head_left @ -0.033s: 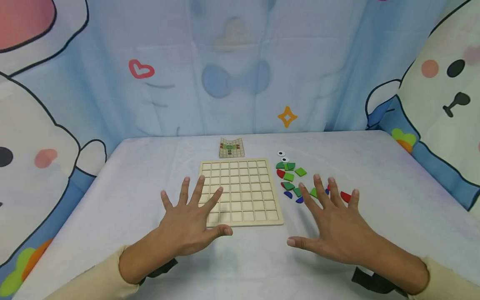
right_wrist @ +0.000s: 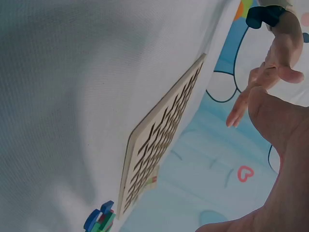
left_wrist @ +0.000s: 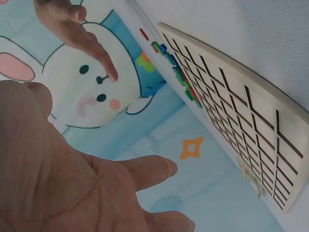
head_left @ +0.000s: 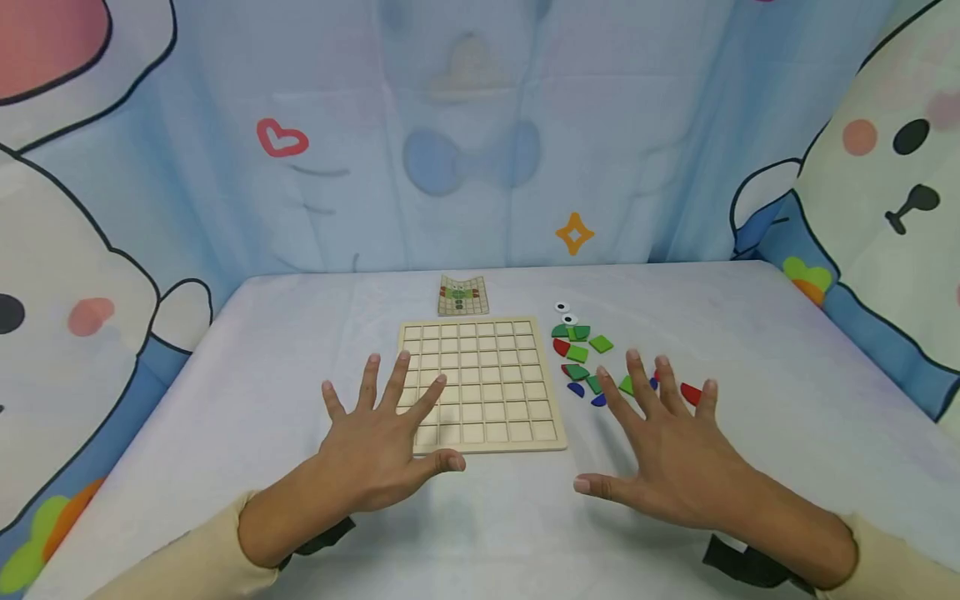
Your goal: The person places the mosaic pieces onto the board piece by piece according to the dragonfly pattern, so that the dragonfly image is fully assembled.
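My left hand [head_left: 378, 454], fingers spread, is held above the near left corner of a pale wooden grid board [head_left: 491, 375] and overlaps it in the head view. To the right, my right hand [head_left: 671, 458] hovers with spread fingers near the loose coloured pieces. Neither hand holds anything. Among those pieces are a green diamond [head_left: 601, 343], a red rounded piece [head_left: 691, 393], a blue half-round piece [head_left: 576, 389] and a white disc with a dark centre [head_left: 569, 319]. My right fingers hide some pieces. In the left wrist view, the board [left_wrist: 246, 104] lies flat with its squares bare.
A small card [head_left: 463, 297] printed with a grid and a green and red figure lies behind the board, its top edge curled. White cloth covers the table [head_left: 300, 333]. A blue curtain [head_left: 472, 225] with cartoon prints hangs along the back and sides.
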Motion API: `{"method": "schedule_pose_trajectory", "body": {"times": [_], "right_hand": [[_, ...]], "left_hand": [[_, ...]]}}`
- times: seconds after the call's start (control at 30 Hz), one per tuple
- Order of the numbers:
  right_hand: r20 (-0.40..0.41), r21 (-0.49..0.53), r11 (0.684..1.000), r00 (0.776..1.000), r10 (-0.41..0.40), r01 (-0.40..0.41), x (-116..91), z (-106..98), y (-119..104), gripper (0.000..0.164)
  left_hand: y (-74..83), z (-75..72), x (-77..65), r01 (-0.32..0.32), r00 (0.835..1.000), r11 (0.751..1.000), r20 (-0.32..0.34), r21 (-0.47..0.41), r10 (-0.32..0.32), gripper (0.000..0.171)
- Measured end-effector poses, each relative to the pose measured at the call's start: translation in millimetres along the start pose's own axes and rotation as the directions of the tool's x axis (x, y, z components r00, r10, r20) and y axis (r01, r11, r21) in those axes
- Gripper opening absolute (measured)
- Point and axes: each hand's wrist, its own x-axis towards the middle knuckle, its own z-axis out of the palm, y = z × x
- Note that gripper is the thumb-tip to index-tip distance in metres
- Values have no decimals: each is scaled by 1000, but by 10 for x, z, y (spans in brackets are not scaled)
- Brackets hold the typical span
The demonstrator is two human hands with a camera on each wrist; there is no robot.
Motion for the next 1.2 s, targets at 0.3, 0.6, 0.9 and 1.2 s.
{"method": "schedule_pose_trajectory", "body": {"times": [0.3, 0.6, 0.9, 1.2], "right_hand": [[-5, -3, 999, 999, -37, 37, 23, 10, 14, 117], [-6, 138, 988, 998, -65, 65, 127, -127, 143, 73], [-75, 317, 942, 993, -94, 113, 481, -95, 438, 43], [-105, 432, 895, 992, -70, 109, 996, 74, 717, 34]], "left_hand": [[-89, -9, 125, -74, 997, 993, -29, -94, 71, 81], [-733, 2, 712, -114, 993, 827, -68, -551, 91, 47], [-1214, 269, 926, 30, 961, 771, 231, -636, 153, 95], [-1158, 303, 991, -63, 956, 865, 220, -498, 196, 99]]}}
